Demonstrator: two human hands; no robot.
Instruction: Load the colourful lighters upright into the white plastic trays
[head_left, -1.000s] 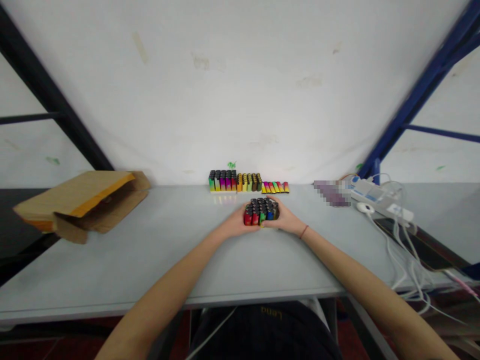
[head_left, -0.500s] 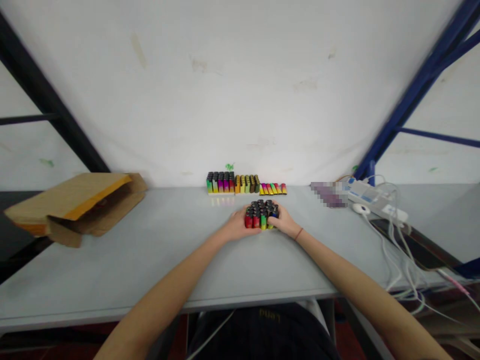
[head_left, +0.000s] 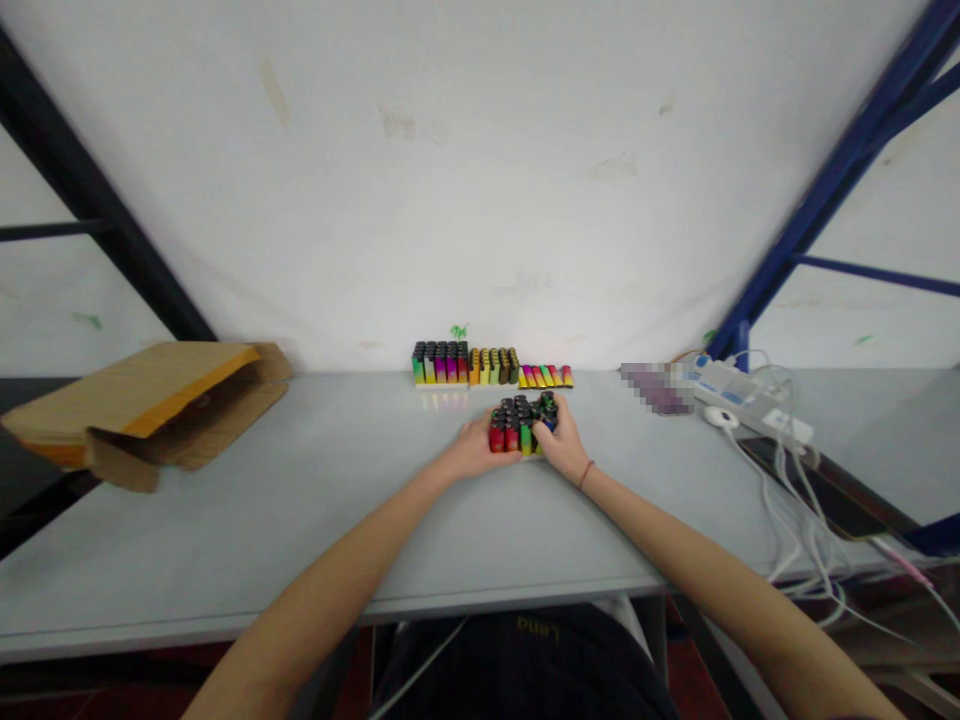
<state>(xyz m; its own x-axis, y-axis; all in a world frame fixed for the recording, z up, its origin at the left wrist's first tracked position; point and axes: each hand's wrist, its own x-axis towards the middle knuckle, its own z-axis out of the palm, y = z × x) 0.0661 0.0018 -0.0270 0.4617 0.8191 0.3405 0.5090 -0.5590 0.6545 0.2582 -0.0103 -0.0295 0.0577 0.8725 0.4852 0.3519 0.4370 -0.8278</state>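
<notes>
A block of colourful lighters (head_left: 512, 432) with black tops stands upright on the table, red ones at its left and green and blue ones towards its right. My left hand (head_left: 477, 447) is wrapped round the block's left side, its thumb along the front. Round the right end closes my right hand (head_left: 563, 447), its thumb against the front and its fingers mostly hidden behind. At that end a few lighters (head_left: 547, 408) tilt and sit slightly higher than the others, gripped by the right hand.
Along the wall stand a block of black-topped lighters (head_left: 440, 364), a yellowish set of lighters (head_left: 493, 367) and a low row of bright lighters (head_left: 545, 377). An open cardboard box (head_left: 142, 395) lies left. A power strip (head_left: 750, 400), white cables (head_left: 787, 500) and a phone (head_left: 817, 490) are right.
My right hand has turned and shifted slightly up at the block's right end, and the lighters there have risen and tilted. My left hand stays on the left side.
</notes>
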